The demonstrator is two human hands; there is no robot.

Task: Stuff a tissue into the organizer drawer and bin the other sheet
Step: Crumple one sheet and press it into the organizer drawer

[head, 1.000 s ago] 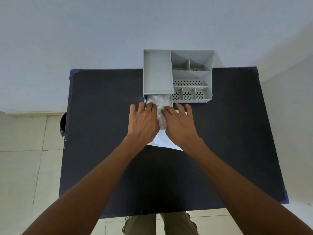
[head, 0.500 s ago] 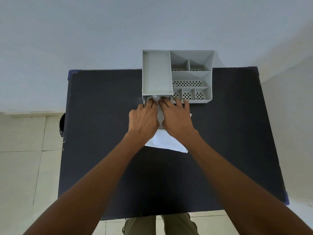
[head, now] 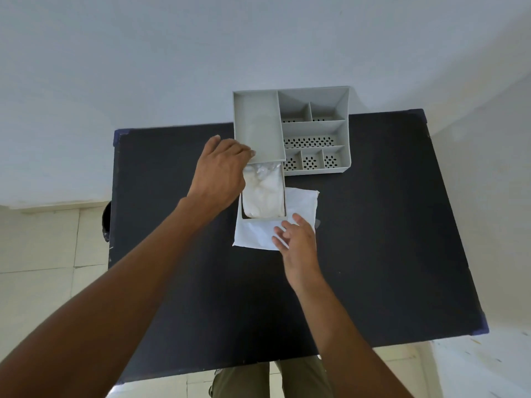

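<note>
1. Two hands flank the drawer (head: pixel 263 216), which is pulled out of the grey organizer (head: pixel 290 130) toward the person.
2. Left of the drawer, the left hand (head: pixel 221 173) rests against the organizer's side, fingers curled, gripping nothing visible; it looks set to brace.
3. Inside the drawer the crumpled tissue (head: pixel 263 193) fills the tray; pressing it below the rim first should let the drawer slide shut cleanly.
4. Under the drawer's front lies the flat sheet (head: pixel 301 205); the right hand (head: pixel 297 239), its grip loose and open, touches the sheet's near edge.
5. Right of the drawer, the dark worktop (head: pixel 388 225) gives free room; no bin can be told.
</note>
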